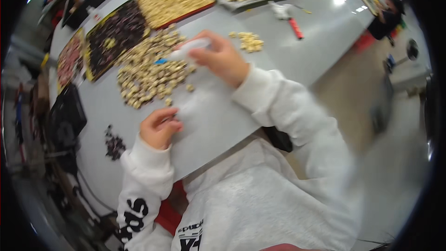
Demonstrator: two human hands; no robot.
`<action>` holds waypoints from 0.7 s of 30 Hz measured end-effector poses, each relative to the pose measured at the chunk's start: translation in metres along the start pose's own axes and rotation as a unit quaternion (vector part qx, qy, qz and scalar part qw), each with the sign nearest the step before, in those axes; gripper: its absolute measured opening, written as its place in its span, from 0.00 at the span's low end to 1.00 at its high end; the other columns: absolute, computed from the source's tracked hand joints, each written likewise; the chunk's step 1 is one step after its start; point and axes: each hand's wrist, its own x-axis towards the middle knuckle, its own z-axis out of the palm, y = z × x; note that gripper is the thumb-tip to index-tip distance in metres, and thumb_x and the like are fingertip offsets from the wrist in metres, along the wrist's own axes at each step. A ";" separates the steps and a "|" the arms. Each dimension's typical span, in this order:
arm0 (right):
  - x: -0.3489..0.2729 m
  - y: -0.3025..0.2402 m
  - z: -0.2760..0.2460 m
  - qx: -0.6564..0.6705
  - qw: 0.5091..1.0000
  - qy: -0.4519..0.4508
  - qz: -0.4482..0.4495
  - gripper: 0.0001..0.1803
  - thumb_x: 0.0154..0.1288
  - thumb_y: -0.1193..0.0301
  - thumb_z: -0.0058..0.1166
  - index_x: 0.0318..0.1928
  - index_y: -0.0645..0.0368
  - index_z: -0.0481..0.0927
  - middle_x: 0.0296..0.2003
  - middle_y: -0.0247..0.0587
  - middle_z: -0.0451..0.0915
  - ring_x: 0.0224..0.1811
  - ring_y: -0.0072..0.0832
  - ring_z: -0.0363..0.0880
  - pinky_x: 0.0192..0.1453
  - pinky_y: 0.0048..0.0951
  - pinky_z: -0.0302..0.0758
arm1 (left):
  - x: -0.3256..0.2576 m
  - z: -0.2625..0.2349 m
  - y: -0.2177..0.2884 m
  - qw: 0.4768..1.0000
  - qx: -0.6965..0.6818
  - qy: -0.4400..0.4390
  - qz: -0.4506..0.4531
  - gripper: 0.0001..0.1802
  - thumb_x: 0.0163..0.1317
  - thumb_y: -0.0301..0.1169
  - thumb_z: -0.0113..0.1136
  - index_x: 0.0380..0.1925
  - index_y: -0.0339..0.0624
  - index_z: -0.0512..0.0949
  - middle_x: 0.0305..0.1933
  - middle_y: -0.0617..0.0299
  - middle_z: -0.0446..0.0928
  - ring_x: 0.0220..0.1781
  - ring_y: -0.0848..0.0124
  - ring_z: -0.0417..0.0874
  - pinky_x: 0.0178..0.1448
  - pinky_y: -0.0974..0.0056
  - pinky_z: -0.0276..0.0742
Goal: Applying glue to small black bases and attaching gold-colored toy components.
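My right hand is closed around a small white squeeze bottle. The bottle is tilted, its blue tip pointing left over a wide heap of small cream-coloured pieces with dark spots. Nearer to me, my left hand hovers above the grey table with thumb and forefinger brought together. Something small and dark may be between those fingertips, but blur hides what it is. A few stray cream pieces lie between the heap and my hands.
Along the far side stand a tray of pale yellow pieces, a tray of dark pieces, a tray of pinkish pieces and a grey-rimmed tray. Small dark parts lie left. A red-handled tool lies right; another person is beyond.
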 end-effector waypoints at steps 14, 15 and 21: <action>-0.021 0.000 0.026 0.046 0.991 -0.119 0.048 0.19 0.67 0.54 0.43 0.43 0.58 0.65 0.33 0.47 0.77 0.11 0.10 0.55 0.12 0.11 0.53 | -0.005 0.010 0.009 0.995 -0.052 -0.068 0.059 0.13 0.49 0.12 0.59 0.37 0.33 0.78 0.34 0.60 0.72 0.36 0.73 0.75 0.42 0.70 0.75; -0.021 0.001 0.026 0.046 0.990 -0.128 0.044 0.18 0.67 0.56 0.43 0.42 0.59 0.66 0.32 0.46 0.77 0.11 0.11 0.57 0.13 0.12 0.55 | -0.005 0.009 0.007 0.993 -0.060 -0.073 0.071 0.14 0.48 0.12 0.60 0.37 0.33 0.78 0.33 0.60 0.71 0.36 0.73 0.75 0.43 0.70 0.75; -0.023 0.000 0.027 0.038 0.989 -0.138 0.024 0.15 0.67 0.61 0.45 0.40 0.62 0.67 0.31 0.44 0.79 0.10 0.13 0.62 0.13 0.14 0.60 | -0.003 0.010 0.007 0.990 -0.082 -0.087 0.076 0.17 0.44 0.10 0.63 0.36 0.34 0.78 0.32 0.60 0.71 0.36 0.73 0.74 0.43 0.70 0.74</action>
